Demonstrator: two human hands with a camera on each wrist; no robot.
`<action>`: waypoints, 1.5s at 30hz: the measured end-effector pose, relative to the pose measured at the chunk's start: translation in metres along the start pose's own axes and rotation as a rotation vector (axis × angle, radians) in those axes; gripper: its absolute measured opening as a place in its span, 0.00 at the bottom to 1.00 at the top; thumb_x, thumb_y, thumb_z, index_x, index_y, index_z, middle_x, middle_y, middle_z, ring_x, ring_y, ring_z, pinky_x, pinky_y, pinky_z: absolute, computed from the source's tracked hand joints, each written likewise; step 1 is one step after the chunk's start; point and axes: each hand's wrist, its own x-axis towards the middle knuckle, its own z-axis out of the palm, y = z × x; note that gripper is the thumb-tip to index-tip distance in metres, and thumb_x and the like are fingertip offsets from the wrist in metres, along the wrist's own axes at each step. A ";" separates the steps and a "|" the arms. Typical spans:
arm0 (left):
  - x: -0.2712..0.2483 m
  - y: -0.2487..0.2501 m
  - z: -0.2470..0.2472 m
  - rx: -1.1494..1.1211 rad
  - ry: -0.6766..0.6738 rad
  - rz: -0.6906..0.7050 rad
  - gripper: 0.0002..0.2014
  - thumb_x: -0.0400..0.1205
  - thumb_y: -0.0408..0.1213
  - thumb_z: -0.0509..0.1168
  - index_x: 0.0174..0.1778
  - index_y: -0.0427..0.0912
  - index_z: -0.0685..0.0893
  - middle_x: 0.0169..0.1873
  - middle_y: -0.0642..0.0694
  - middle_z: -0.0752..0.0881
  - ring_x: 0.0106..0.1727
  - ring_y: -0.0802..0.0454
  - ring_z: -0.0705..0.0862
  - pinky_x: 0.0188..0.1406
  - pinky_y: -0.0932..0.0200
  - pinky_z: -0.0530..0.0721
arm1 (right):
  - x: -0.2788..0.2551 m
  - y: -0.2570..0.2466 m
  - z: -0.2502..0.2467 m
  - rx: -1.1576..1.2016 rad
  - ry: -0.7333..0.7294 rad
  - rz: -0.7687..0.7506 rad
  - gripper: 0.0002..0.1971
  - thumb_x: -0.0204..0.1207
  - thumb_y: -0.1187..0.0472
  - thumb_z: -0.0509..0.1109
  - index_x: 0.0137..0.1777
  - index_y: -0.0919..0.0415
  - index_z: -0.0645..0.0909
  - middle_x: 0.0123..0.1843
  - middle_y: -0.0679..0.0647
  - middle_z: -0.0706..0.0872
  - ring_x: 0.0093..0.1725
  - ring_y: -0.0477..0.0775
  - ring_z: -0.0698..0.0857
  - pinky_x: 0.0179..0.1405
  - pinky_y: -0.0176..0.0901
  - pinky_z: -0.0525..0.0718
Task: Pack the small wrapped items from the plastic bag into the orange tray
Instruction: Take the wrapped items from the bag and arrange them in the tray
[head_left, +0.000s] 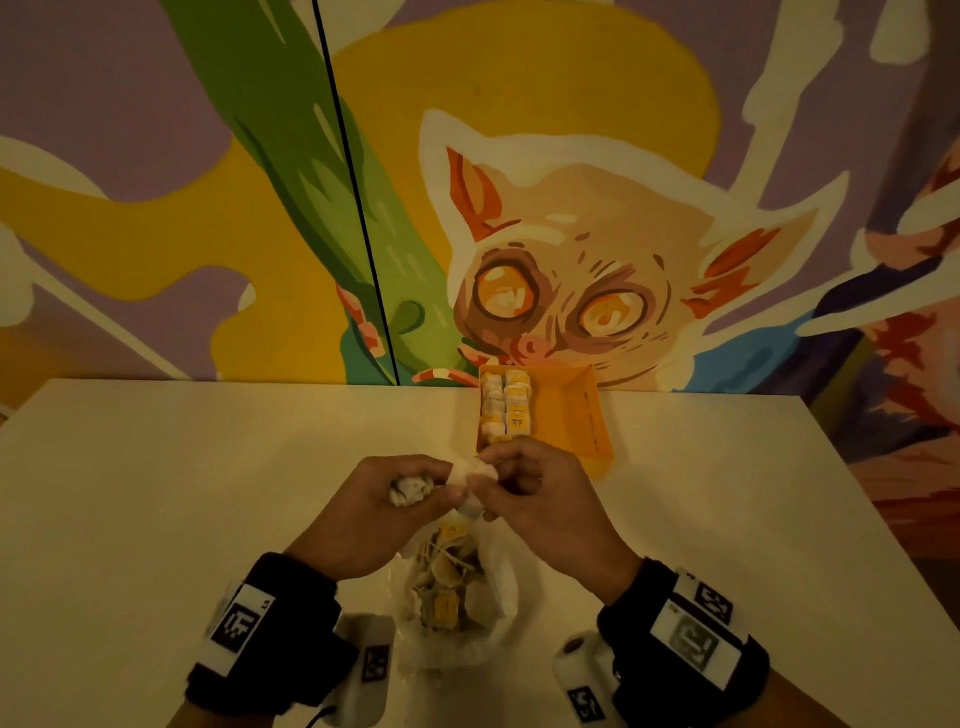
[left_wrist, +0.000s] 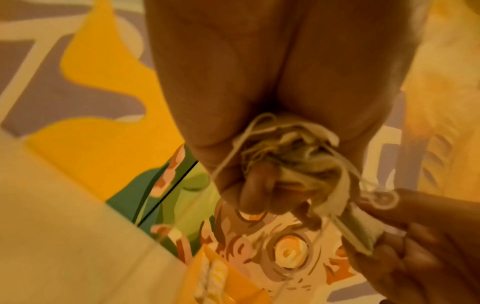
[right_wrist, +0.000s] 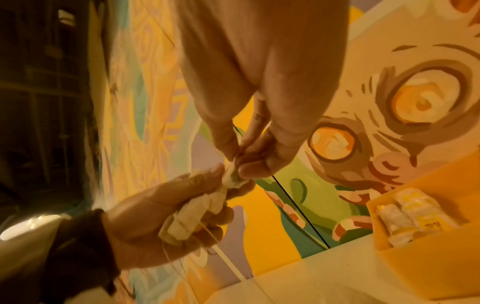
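Note:
My left hand (head_left: 400, 488) is curled round a bunch of small white wrapped items (head_left: 412, 490) with loose strings (left_wrist: 293, 152). My right hand (head_left: 511, 470) pinches one wrapped item (head_left: 474, 470) between thumb and fingertips (right_wrist: 233, 170), right beside the bunch. Both hands hover above the table, just in front of the orange tray (head_left: 566, 415). Two rows of wrapped items (head_left: 506, 405) fill the tray's left side (right_wrist: 410, 214). The clear plastic bag (head_left: 457, 587) lies open between my wrists with several items inside.
The white table (head_left: 208, 493) meets a painted mural wall (head_left: 519, 234) just behind the tray. The table's right edge (head_left: 857, 499) slants close to the tray side. Black wristbands with white camera units (head_left: 363, 665) sit on both wrists.

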 end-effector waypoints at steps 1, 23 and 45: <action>0.000 -0.001 0.002 -0.046 0.004 -0.024 0.06 0.80 0.32 0.68 0.47 0.36 0.90 0.34 0.55 0.91 0.33 0.66 0.85 0.35 0.73 0.79 | 0.000 -0.003 0.000 0.060 -0.019 0.024 0.08 0.73 0.67 0.77 0.51 0.58 0.85 0.33 0.49 0.87 0.33 0.53 0.89 0.38 0.46 0.89; 0.045 -0.021 0.021 -0.515 0.270 -0.527 0.09 0.86 0.32 0.61 0.51 0.35 0.87 0.38 0.42 0.88 0.29 0.54 0.81 0.21 0.65 0.77 | 0.063 0.005 -0.044 -0.063 -0.149 0.054 0.08 0.73 0.67 0.76 0.41 0.55 0.81 0.39 0.45 0.84 0.33 0.44 0.84 0.33 0.41 0.85; 0.057 -0.069 0.004 -0.544 0.372 -0.613 0.09 0.84 0.34 0.63 0.46 0.35 0.87 0.37 0.40 0.86 0.36 0.43 0.78 0.33 0.52 0.76 | 0.207 0.116 -0.061 -1.037 -0.351 0.386 0.12 0.77 0.72 0.69 0.59 0.65 0.86 0.68 0.63 0.81 0.65 0.62 0.82 0.56 0.41 0.80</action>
